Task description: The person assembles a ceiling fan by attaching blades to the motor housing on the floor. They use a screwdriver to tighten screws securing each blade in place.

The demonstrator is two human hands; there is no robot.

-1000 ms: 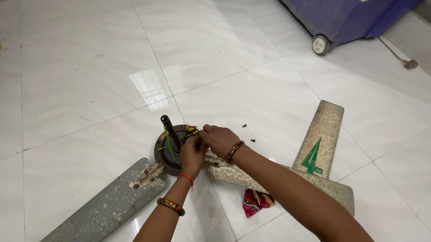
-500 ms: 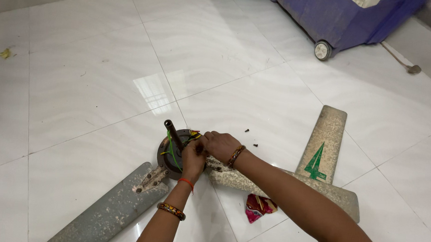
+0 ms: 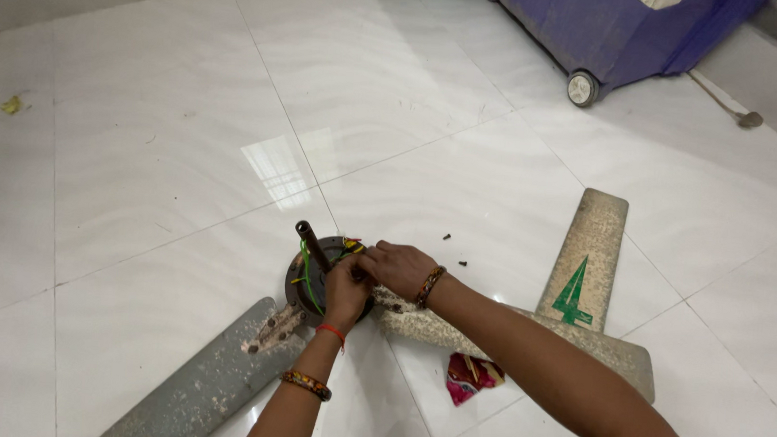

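Since a second ago both hands have stayed on the fan motor [image 3: 314,281] on the floor; only the view has shifted a little, so the work at the wires looks ongoing. Left hand [image 3: 347,289] lies over the motor's near side, fingers curled; what it pinches, cannot tell. Right hand [image 3: 401,268] meets it from the right, fingertips pressed together on the coloured wires [image 3: 349,246]. The dark shaft [image 3: 312,245] stands tilted just left of both grips. Grey blade [image 3: 203,382] runs below-left; two beige blades [image 3: 585,264] lie to the right; a red wrapper [image 3: 471,376] near the right forearm.
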